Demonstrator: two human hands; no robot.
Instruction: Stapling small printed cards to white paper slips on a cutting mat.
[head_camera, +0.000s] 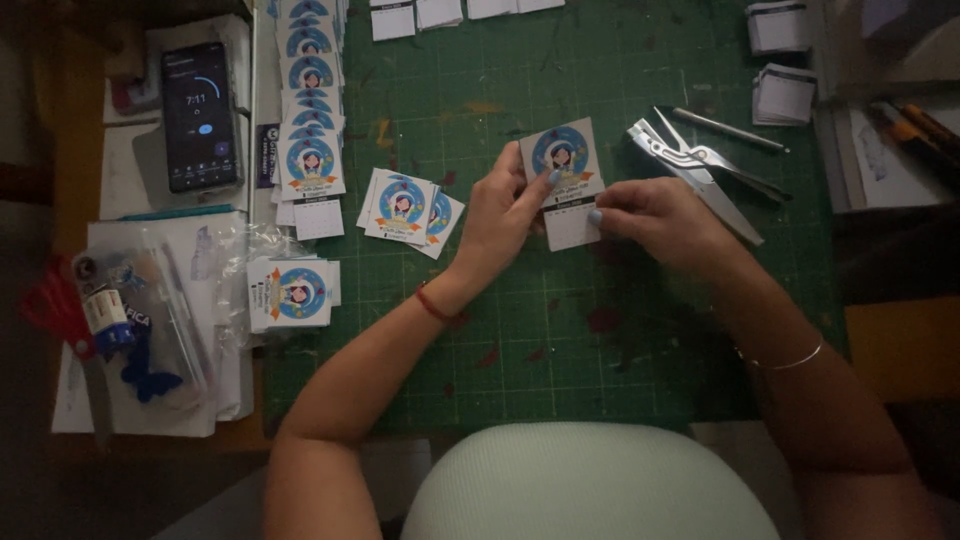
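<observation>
Left hand and right hand pinching printed card, green cutting mat, metal punch beside

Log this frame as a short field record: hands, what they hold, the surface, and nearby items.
left hand: grips the printed card's left edge
right hand: pinches the card's lower right
printed card: round blue design, white lower part, held over the mat
surface: green cutting mat
nearby: metal punch pliers, loose card pile, phone

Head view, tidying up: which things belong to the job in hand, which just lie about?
In use: card held by left hand and right hand; card piles; metal tool; mat.
Lying about: phone; scissors; pen.
</observation>
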